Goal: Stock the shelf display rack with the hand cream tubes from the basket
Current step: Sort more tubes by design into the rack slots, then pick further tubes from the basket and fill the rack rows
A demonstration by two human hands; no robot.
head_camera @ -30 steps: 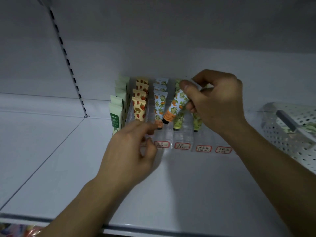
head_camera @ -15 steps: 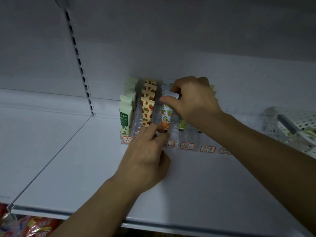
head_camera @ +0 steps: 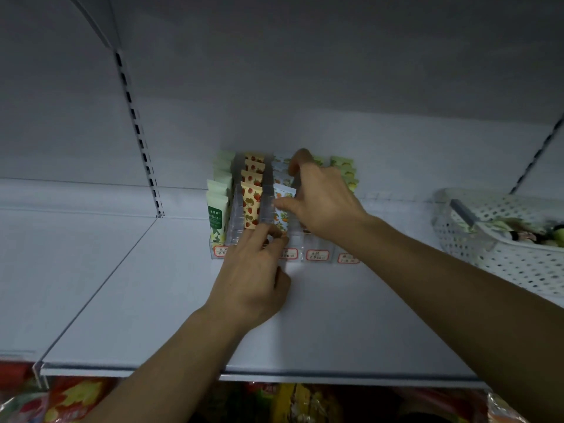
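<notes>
Orange-print tube [head_camera: 283, 209] (apparently pinched), right hand [head_camera: 323, 203]

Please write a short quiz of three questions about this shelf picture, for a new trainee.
1. True or false: the white basket stands to the right of the display rack.
2. Which tube does the right hand hold at the front of its lane? A) strawberry tube B) orange-print tube C) green tube
3. Where are the left hand fingertips?

Key: 1 true. 2 B. 3 At the front edge of the rack, near the red-framed price labels.
</notes>
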